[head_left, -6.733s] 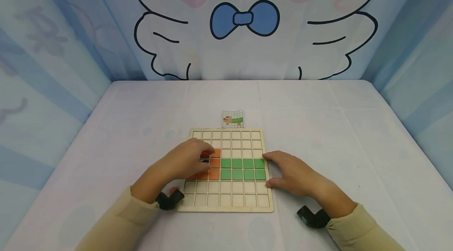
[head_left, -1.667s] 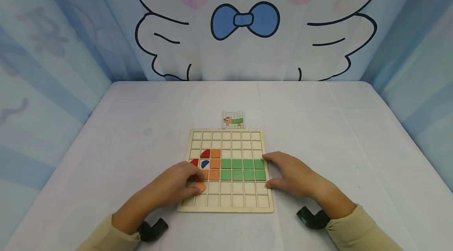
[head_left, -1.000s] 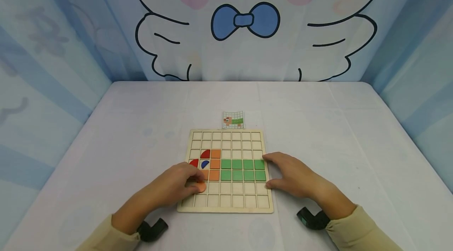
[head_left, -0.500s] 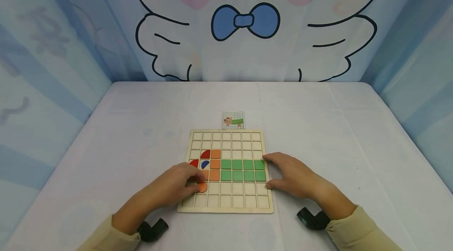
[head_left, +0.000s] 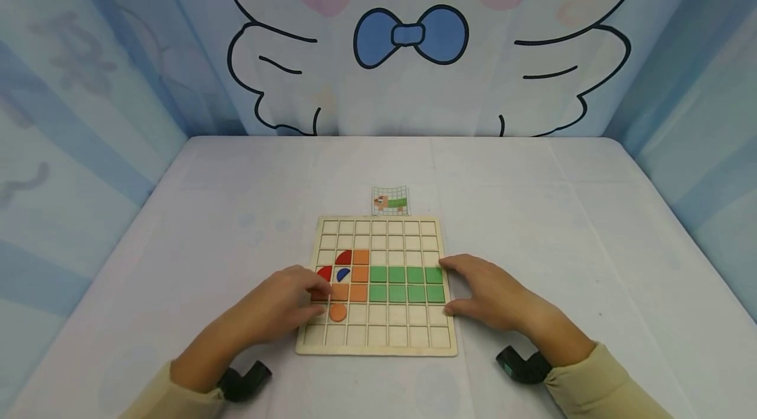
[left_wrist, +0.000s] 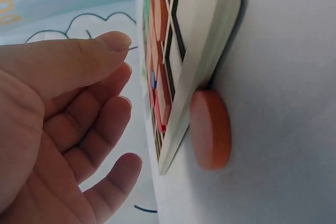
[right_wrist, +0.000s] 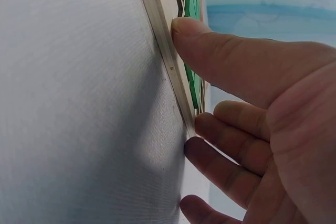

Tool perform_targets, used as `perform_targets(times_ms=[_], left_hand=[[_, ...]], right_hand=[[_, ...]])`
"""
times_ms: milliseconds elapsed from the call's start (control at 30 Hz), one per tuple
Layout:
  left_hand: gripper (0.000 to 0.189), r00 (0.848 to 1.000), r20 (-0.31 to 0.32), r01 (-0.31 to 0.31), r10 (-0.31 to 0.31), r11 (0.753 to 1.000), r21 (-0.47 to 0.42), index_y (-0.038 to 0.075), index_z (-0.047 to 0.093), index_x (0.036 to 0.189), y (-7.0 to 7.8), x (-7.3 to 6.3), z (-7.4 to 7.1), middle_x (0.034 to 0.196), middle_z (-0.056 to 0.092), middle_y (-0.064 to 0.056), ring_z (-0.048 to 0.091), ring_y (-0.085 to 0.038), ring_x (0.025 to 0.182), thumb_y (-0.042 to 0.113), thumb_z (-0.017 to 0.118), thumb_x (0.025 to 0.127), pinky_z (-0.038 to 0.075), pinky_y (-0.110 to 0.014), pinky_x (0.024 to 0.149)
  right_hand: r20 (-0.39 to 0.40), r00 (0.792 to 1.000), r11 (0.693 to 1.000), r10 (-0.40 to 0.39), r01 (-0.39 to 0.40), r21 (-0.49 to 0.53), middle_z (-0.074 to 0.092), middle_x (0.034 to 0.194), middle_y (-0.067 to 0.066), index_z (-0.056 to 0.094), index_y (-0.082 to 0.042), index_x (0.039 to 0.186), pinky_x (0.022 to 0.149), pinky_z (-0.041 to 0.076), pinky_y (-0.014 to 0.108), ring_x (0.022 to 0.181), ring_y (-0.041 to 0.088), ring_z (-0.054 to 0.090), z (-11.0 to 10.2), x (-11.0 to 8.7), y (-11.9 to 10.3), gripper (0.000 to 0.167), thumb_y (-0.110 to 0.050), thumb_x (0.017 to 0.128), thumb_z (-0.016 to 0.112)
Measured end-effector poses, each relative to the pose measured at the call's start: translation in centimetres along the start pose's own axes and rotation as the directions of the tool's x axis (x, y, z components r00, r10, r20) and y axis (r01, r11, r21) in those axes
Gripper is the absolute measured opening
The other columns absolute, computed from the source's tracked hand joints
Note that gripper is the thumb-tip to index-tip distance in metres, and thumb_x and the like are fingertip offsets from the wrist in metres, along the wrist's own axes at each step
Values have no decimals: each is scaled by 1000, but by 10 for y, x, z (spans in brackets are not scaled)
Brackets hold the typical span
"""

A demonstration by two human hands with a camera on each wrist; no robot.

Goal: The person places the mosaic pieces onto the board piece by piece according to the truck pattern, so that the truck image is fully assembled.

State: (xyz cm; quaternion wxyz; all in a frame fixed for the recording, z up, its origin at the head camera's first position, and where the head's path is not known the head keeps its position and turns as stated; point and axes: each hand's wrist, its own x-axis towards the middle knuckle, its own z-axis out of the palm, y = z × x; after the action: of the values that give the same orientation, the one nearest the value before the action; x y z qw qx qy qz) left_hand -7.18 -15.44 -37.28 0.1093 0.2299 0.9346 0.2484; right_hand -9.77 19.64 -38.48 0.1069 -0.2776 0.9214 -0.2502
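Observation:
A wooden grid board (head_left: 378, 335) lies on the table, bearing green squares (head_left: 405, 284), orange squares (head_left: 358, 274), red quarter-round pieces (head_left: 344, 257) and a blue-and-white piece (head_left: 342, 274). One orange disc (head_left: 338, 312) sits in a cell below the orange row. Just left of it hovers my left hand (head_left: 284, 307), fingers loosely bent and thumb apart, holding nothing. Under that hand, a second orange disc (left_wrist: 210, 129) leans or stands by the board's edge in the left wrist view; the head view hides it. My right hand (head_left: 497, 291) touches the board's right edge with thumb and fingertips.
A small pattern card (head_left: 390, 201) with a green and orange animal picture lies against the board's far edge. White cloth covers the table (head_left: 532, 209). A printed curtain (head_left: 414, 90) hangs behind it, with more curtain at both sides.
The left hand came down from the upper pieces with an orange disc and set it in a cell. It has now let go and drawn back left. The right hand stays put.

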Motion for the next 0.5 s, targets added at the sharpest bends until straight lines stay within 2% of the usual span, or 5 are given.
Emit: perform_targets(times_ms=[167,333,500], left_hand=[[19,998,-7,64,-64,998,-8,16,73,103,-1,-4,-5,99,64,9,58,-14,96,11,80,86,51,-40,87],[19,987,-3,158,-158,987,-7,16,72,102,-3,-6,-8,100,64,7,59,-16,98,11,80,85,51,-40,89],[23,977,-2,212,-212,977,-8,14,72,106,-8,-11,-10,101,65,5,59,-17,98,11,80,84,51,-41,89]], right_hand=[[3,1000,1000,2,-2,-1,55,138,19,51,5,139,106,39,53,130,38,49,0,0,0,69,-27,85,80],[1,1000,1000,-1,1,-1,55,138,18,51,5,139,106,39,53,130,38,50,0,0,0,69,-26,85,80],[0,1000,1000,1,-1,-2,55,138,18,51,5,139,106,39,53,130,38,50,0,0,0,69,-26,85,81]])
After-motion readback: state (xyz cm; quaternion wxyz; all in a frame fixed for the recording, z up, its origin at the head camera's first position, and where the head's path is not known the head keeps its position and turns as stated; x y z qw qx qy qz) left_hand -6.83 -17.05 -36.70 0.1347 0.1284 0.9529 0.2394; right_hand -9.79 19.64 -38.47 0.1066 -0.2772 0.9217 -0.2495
